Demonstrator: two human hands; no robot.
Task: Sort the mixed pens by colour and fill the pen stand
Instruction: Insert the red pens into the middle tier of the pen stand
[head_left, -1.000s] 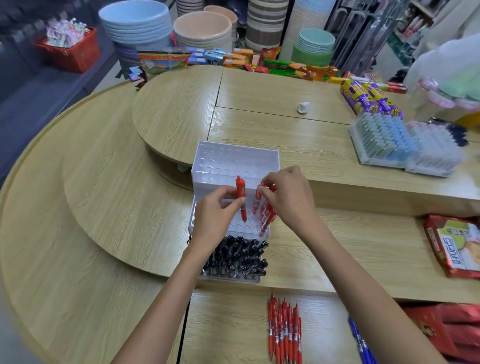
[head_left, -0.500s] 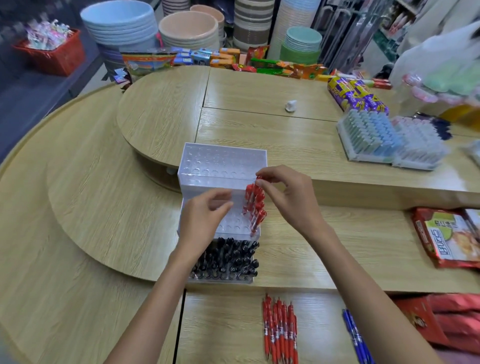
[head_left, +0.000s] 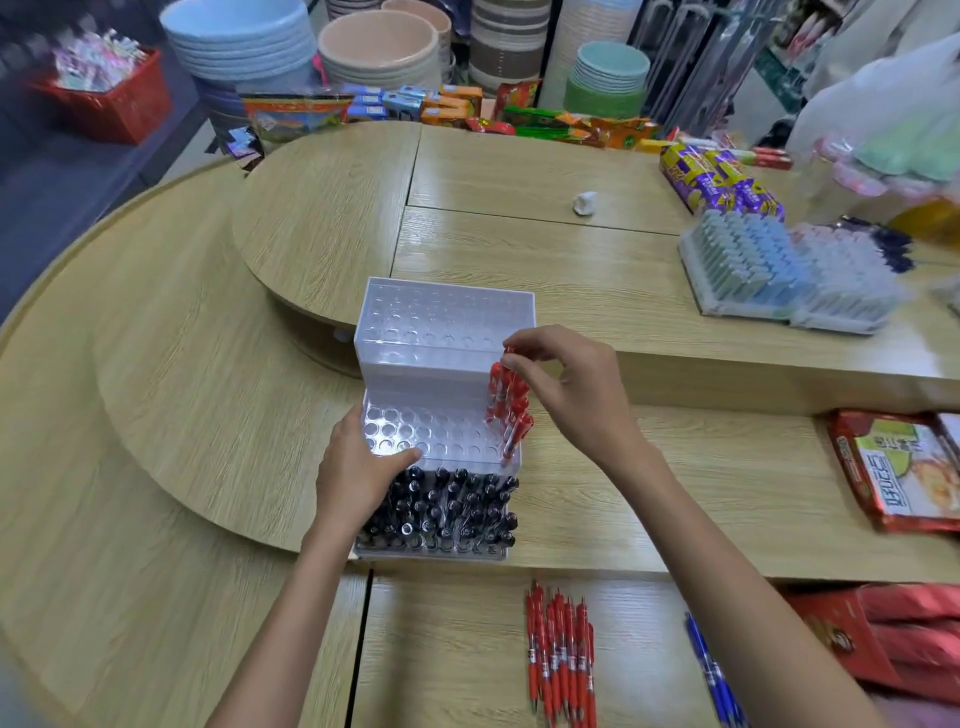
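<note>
A white stepped pen stand (head_left: 447, 322) sits on the wooden counter. Its lowest tier is packed with black pens (head_left: 452, 509). The middle tier holds a few red pens (head_left: 506, 410) at its right end. My right hand (head_left: 571, 389) pinches the top of one of these red pens with fingertips. My left hand (head_left: 358, 473) rests on the stand's left side, thumb on the middle tier, holding nothing. Loose red pens (head_left: 561, 654) and blue pens (head_left: 714, 675) lie on the lower shelf near me.
Two filled pen stands with pale caps (head_left: 779, 270) stand at the right on the upper counter. A small white object (head_left: 585, 202) lies further back. Snack packets (head_left: 904, 467) sit at the right edge; stacked bowls (head_left: 244, 36) and boxes line the back.
My left hand passed its red pen over and dropped to the stand's left side. My right hand has set red pens into the middle tier's right end.
</note>
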